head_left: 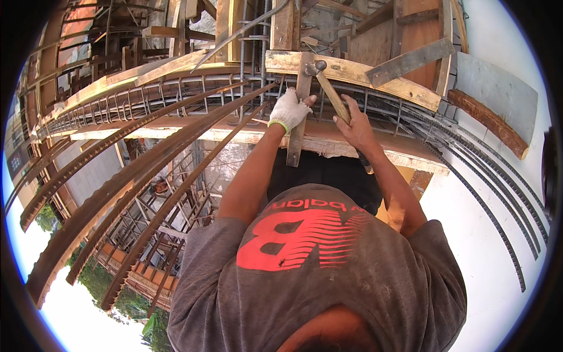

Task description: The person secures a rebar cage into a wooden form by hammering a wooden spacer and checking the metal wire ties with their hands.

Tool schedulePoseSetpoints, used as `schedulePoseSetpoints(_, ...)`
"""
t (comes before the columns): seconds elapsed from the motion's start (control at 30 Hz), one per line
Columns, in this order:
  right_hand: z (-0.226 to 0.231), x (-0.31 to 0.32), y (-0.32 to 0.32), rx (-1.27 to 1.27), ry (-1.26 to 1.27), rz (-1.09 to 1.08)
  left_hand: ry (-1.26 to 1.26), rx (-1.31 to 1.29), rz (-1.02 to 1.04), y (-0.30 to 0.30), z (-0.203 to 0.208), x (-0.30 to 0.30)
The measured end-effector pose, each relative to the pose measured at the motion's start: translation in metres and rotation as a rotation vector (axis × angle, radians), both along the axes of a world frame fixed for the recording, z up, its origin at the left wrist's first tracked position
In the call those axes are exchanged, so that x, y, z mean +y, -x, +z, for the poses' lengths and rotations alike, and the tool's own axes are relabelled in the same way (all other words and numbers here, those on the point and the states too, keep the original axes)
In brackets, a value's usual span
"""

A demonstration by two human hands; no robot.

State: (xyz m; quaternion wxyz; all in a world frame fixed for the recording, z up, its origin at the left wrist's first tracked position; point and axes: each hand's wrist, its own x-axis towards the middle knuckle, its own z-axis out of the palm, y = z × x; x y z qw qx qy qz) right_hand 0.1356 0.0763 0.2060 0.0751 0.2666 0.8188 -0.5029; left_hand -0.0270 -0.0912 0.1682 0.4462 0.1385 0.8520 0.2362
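Observation:
My left hand (287, 111), in a white knit glove with a bare thumb tip, is closed around a narrow wooden strip (295, 144). The strip crosses a pale horizontal board (358, 75) at its upper end and hangs down past a lower form edge. In my bare right hand (356, 128) is a hammer (334, 97), gripped partway along its wooden handle. Its metal head is at the strip's upper end, against or just over the wood; contact is unclear. The handle's dark lower end shows below my right hand.
A rebar cage (152, 100) runs along the formwork. Long rusty bars (158, 146) jut toward the lower left, and thinner bars (478, 170) curve out right. A loose board (410, 63) lies across the formwork. Scaffolding (170, 211) stands far below; a white wall (469, 234) is on the right.

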Motion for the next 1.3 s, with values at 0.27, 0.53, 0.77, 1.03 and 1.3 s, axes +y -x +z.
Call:
schedulePoseSetpoints(0.27, -0.01, 0.029, -0.037, 0.033, -0.58, -0.114, 0.196, 0.159, -0.551, -0.021, 0.029, -0.111)
schedulePoseSetpoints(0.53, -0.07, 0.046, -0.028, -0.33, -0.452, -0.094, 0.107, 0.147, -0.693, -0.015, 0.023, -0.114)
schedulePoseSetpoints(0.77, -0.02, 0.026, 0.012, -0.201, -0.634, -0.009, 0.184, 0.078, -0.615, -0.017, 0.031, -0.11)
schedulePoseSetpoints(1.03, -0.026, -0.083, 0.011, -0.597, 0.666, 0.093, 0.15, 0.147, -0.609, -0.022, 0.027, -0.11)
schedulePoseSetpoints(1.3, -0.041, -0.127, 0.011, -0.684, 0.52, -0.025, 0.177, 0.089, -0.672, -0.016, 0.023, -0.119)
